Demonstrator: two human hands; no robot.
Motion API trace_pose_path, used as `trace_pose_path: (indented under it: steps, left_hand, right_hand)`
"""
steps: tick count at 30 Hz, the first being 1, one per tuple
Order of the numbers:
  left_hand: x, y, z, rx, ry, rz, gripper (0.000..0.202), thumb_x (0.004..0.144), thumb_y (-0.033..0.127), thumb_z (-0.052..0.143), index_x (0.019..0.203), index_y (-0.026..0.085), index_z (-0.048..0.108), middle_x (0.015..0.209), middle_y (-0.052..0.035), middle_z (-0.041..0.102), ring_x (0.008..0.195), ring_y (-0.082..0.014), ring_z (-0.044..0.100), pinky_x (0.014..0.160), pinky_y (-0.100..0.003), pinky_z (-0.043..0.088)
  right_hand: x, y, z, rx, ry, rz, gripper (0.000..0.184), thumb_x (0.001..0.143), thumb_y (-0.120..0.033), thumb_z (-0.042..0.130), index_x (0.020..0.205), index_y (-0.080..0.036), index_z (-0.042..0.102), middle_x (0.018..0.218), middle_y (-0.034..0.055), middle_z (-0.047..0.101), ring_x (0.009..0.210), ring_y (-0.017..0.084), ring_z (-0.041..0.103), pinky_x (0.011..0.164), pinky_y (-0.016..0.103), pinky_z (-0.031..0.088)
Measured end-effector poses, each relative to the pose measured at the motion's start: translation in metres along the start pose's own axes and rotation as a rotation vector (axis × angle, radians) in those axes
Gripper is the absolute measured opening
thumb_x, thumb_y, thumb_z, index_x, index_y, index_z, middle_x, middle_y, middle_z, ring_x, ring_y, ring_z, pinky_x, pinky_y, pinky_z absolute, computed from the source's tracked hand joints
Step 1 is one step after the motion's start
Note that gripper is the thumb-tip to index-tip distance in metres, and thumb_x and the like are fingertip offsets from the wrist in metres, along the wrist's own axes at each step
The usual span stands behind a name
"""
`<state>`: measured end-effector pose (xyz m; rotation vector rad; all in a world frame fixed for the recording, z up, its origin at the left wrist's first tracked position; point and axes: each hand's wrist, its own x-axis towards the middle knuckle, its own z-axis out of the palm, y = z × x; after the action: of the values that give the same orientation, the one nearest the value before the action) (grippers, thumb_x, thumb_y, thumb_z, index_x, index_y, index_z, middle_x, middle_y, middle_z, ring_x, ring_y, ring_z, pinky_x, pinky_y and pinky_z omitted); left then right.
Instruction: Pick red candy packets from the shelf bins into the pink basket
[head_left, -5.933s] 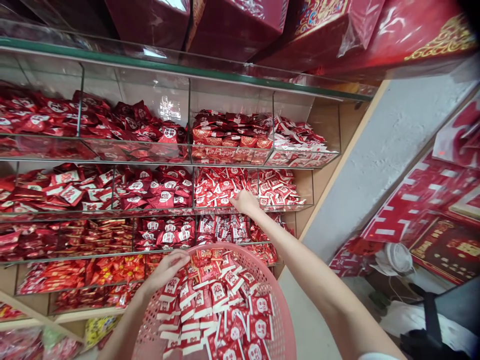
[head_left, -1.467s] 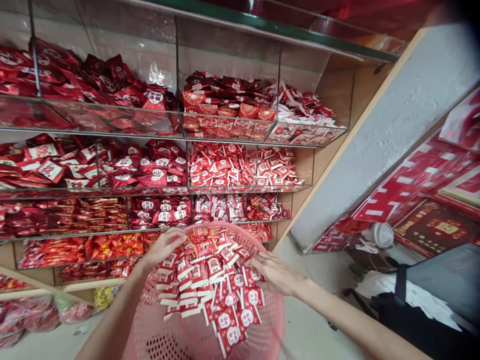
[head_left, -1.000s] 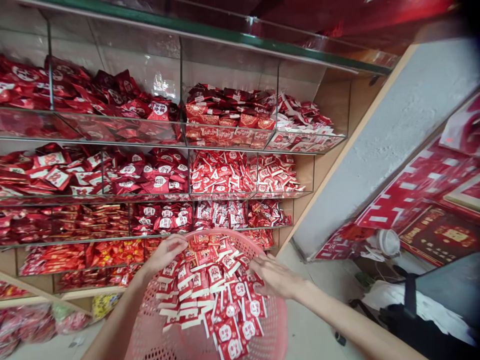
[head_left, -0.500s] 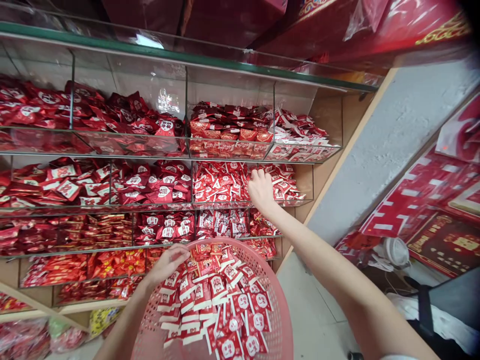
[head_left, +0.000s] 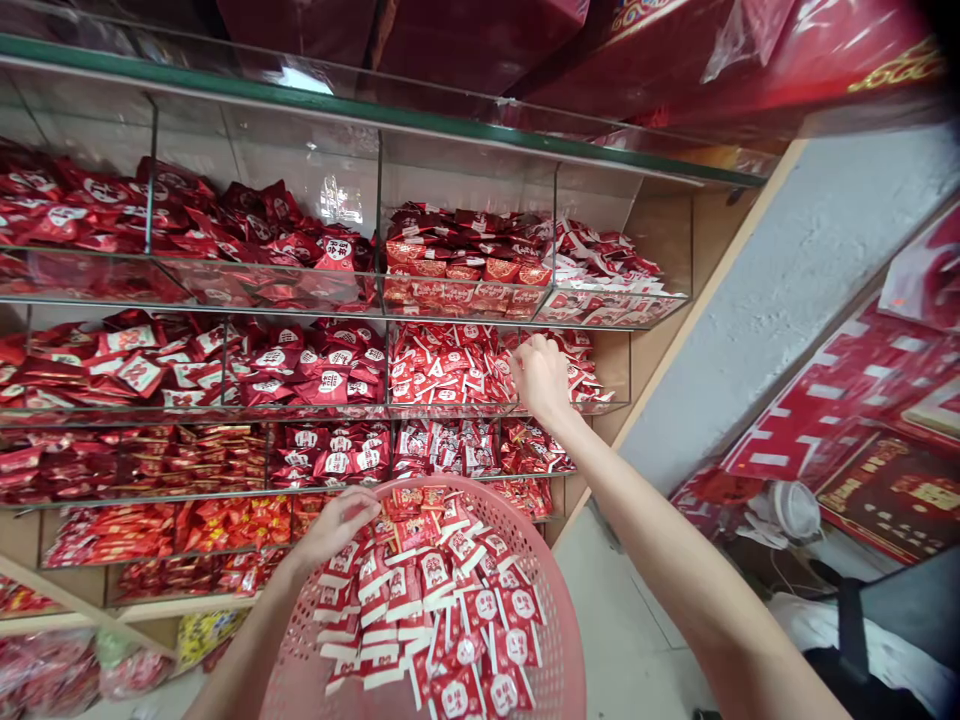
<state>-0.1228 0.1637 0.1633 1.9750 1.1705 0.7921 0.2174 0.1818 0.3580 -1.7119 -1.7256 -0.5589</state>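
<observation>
My left hand (head_left: 341, 522) grips the rim of a pink perforated plastic basket (head_left: 566, 600) at its far left side, fingers curled over the edge. Inside lie many small red-and-white candy packets (head_left: 433, 572), and a few orange-red ones sit at the far end. My right hand (head_left: 541, 378) is stretched up to the shelf, above small red-and-white packets (head_left: 450, 362) in a glass compartment. Its fingers are curled and closed; whatever they may hold is hidden behind the hand.
Glass-divided shelves hold red packets (head_left: 334, 250) in several rows. A glass shelf edge (head_left: 450, 122) runs above. To the right are a grey wall (head_left: 757, 300), red packaging (head_left: 825, 390) and a black strap (head_left: 851, 620). Filled plastic bags (head_left: 135, 670) lie lower left.
My right hand has moved slightly to the right above the same shelf row, with fingers still curled. The view has shifted a little; my left hand stays on the basket rim.
</observation>
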Motion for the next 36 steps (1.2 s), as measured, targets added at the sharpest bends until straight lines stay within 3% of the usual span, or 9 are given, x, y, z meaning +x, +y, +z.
trace_pose_path:
  steps: [3,6,9,12,16,21,25,30,36]
  left_hand:
    - [0.000,0.003,0.000,-0.003,-0.009,0.003,0.029,0.079,0.047,0.054,0.079,0.022,0.069,0.102,-0.0047,0.063,0.100,-0.0189,0.056,0.095,-0.035,0.041]
    - [0.000,0.005,0.001,-0.009,-0.005,-0.006,0.029,0.079,0.047,0.055,0.079,0.021,0.069,0.102,-0.0051,0.063,0.101,-0.0189,0.056,0.097,-0.035,0.040]
    - [0.001,0.003,0.002,-0.015,0.013,-0.004,0.027,0.078,0.046,0.056,0.079,0.022,0.069,0.101,-0.0046,0.063,0.100,-0.0184,0.056,0.096,-0.035,0.040]
    - [0.001,0.000,0.004,-0.025,0.030,0.002,0.026,0.077,0.046,0.057,0.079,0.023,0.070,0.100,-0.0043,0.064,0.099,-0.0181,0.057,0.096,-0.035,0.041]
    - [0.000,0.000,0.003,-0.038,0.014,-0.016,0.029,0.077,0.048,0.056,0.082,0.024,0.072,0.101,-0.0047,0.063,0.101,-0.0181,0.056,0.097,-0.035,0.040]
    - [-0.002,0.005,-0.002,-0.076,-0.051,-0.069,0.027,0.075,0.047,0.059,0.086,0.026,0.074,0.108,-0.0040,0.061,0.104,-0.0191,0.056,0.097,-0.036,0.041]
    - [-0.003,0.007,-0.004,-0.149,-0.106,-0.080,0.026,0.070,0.046,0.065,0.086,0.027,0.074,0.111,-0.0038,0.061,0.103,-0.0191,0.056,0.092,-0.035,0.046]
    - [-0.002,0.005,-0.004,-0.186,-0.087,-0.075,0.023,0.069,0.044,0.067,0.077,0.024,0.074,0.111,-0.0050,0.061,0.102,-0.0186,0.058,0.094,-0.035,0.045]
    - [-0.001,0.000,-0.005,-0.191,-0.075,-0.049,0.022,0.069,0.043,0.068,0.080,0.025,0.074,0.111,-0.0048,0.063,0.102,-0.0193,0.058,0.093,-0.036,0.045]
  right_hand:
    - [-0.011,0.004,-0.008,0.318,0.064,0.051,0.020,0.084,-0.026,0.048,0.070,-0.016,0.059,0.085,0.0082,0.057,0.083,0.020,0.050,0.076,0.034,0.037]
    - [-0.033,-0.001,-0.007,0.715,0.023,0.138,0.023,0.080,-0.033,0.055,0.062,-0.017,0.055,0.072,0.0029,0.055,0.071,0.016,0.049,0.069,0.029,0.039]
    - [-0.068,-0.018,0.002,1.057,-0.159,0.253,0.027,0.076,-0.040,0.059,0.064,-0.017,0.056,0.068,0.0001,0.054,0.063,0.013,0.047,0.064,0.027,0.039]
    - [-0.108,-0.039,0.021,1.238,-0.406,0.289,0.027,0.075,-0.042,0.059,0.067,-0.017,0.058,0.065,-0.0014,0.054,0.061,0.011,0.045,0.060,0.025,0.038]
    - [-0.150,-0.063,0.057,1.258,-0.529,0.280,0.026,0.077,-0.041,0.058,0.067,-0.017,0.058,0.062,-0.0025,0.053,0.058,0.011,0.044,0.058,0.024,0.037]
    - [-0.172,-0.080,0.092,1.158,-0.549,0.207,0.021,0.077,-0.033,0.056,0.062,-0.017,0.057,0.063,-0.0014,0.054,0.060,0.012,0.046,0.058,0.024,0.037]
    - [-0.175,-0.089,0.103,1.157,-0.548,0.195,0.019,0.077,-0.030,0.056,0.064,-0.017,0.059,0.064,-0.0010,0.056,0.061,0.012,0.048,0.059,0.024,0.038]
    - [-0.175,-0.099,0.109,1.172,-0.550,0.213,0.020,0.076,-0.031,0.057,0.061,-0.017,0.059,0.062,-0.0015,0.056,0.059,0.012,0.048,0.059,0.024,0.038]
    - [-0.176,-0.104,0.115,1.224,-0.574,0.239,0.023,0.074,-0.034,0.059,0.059,-0.017,0.058,0.059,-0.0015,0.056,0.057,0.012,0.047,0.057,0.024,0.039]
